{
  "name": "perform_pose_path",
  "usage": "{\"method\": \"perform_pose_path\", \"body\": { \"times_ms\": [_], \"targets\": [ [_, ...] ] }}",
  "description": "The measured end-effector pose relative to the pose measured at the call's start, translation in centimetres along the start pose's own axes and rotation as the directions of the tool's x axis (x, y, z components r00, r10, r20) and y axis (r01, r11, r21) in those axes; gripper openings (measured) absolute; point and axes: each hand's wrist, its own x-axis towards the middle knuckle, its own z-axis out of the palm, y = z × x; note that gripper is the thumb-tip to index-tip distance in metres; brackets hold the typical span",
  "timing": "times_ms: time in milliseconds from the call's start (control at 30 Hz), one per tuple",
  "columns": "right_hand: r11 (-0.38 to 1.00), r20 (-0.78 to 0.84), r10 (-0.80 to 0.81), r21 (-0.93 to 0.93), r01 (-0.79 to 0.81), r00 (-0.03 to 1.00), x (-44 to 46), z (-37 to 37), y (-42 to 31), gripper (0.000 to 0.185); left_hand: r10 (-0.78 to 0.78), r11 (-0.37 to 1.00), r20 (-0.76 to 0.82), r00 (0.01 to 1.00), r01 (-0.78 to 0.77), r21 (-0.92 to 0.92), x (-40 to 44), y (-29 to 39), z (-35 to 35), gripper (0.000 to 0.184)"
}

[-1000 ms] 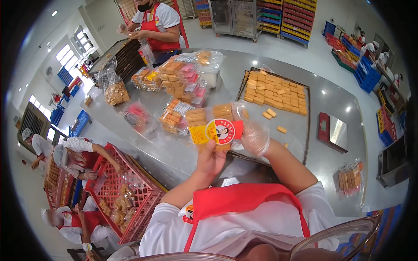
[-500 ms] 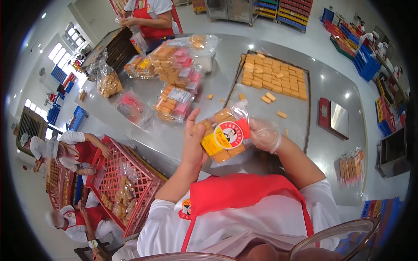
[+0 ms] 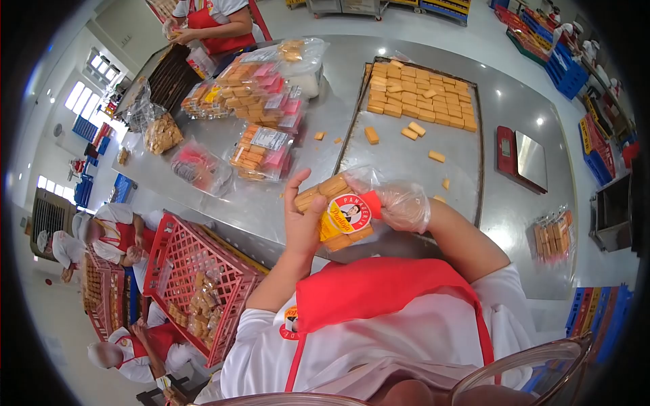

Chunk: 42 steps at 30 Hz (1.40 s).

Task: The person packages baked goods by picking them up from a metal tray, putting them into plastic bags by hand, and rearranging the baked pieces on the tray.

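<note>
Held between two hands at the near left of a metal tray [image 3: 399, 162], a biscuit packet [image 3: 333, 187] has its label [image 3: 350, 212] slanting rightward and away; the bare left hand [image 3: 302, 222] grips its side, the gloved right hand [image 3: 406, 206] the label's red end.

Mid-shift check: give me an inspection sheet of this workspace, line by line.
Surface: metal table, shiny; crumbs or broken pieces near the tray.
Work items: labelled biscuit pack held up; tray with packed rows of biscuits at its far end, loose ones nearer.
Clutter: piled packs left of the tray; scale and another pack to the right.
Hands: left hand and clear-gloved right hand both on the pack.
Cables: nothing seen.
Surroundings: red crate at left; co-workers beyond the table and at left.
</note>
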Motion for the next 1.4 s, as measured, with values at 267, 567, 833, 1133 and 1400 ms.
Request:
{"method": "perform_pose_path", "body": {
  "times_ms": [267, 567, 833, 1133, 1400],
  "targets": [
    [0.890, -0.325, -0.363, -0.398, 0.222, 0.873, -0.8, 0.1, 0.2, 0.029, 0.011, 0.963, -0.136, 0.991, -0.047, -0.265, 0.8, 0.3, 0.6, 0.040],
    [0.911, -0.239, -0.393, -0.232, 0.341, 0.888, -0.5, 0.6, 1.5, 0.029, 0.044, 0.971, -0.079, 0.996, -0.061, -0.231, 0.2, 0.7, 0.9, 0.041],
    [0.995, -0.230, -0.037, 0.087, 0.059, 0.973, -1.1, 1.0, -0.4, 0.024, 0.061, 0.989, -0.071, 0.996, -0.070, -0.131, 0.2, 0.7, 0.8, 0.040],
    [0.959, -0.269, -0.213, 0.127, 0.254, 0.939, -1.6, -0.6, 0.5, 0.031, -0.095, 0.953, -0.119, 0.988, 0.056, -0.296, 0.6, 0.6, 1.2, 0.043],
    [0.961, -0.171, -0.202, -0.227, 0.161, 0.964, -1.1, -0.1, -0.3, 0.037, 0.002, 0.983, -0.117, 0.993, -0.024, -0.183, 0.1, -0.1, 0.9, 0.059]
  ]
}}
